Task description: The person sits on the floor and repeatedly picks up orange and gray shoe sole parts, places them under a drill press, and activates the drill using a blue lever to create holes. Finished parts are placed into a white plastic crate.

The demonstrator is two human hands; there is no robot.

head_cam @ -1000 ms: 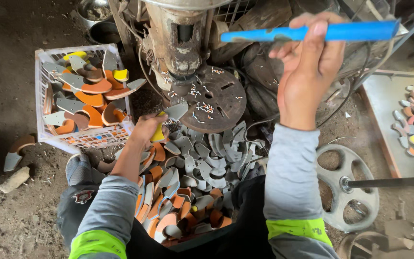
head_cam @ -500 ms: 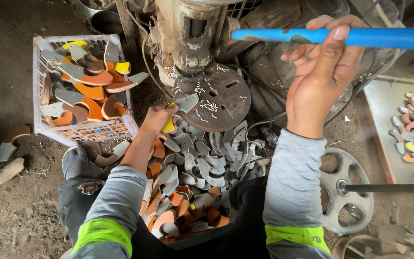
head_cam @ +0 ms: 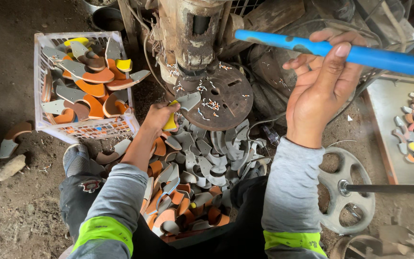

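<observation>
A crate [head_cam: 86,128] of cut pieces is seen at left. A yellow-backed piece [head_cam: 180,108] is pinched by the left hand [head_cam: 158,117] at the round plate [head_cam: 221,100]; it is best held flat. The blue lever [head_cam: 329,48] is gripped by the right hand [head_cam: 319,93].

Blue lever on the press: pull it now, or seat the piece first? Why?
Probably seat it first. The left hand holds the grey and yellow piece only at the edge of the round plate, short of the spindle. The right hand already grips the blue lever.
</observation>
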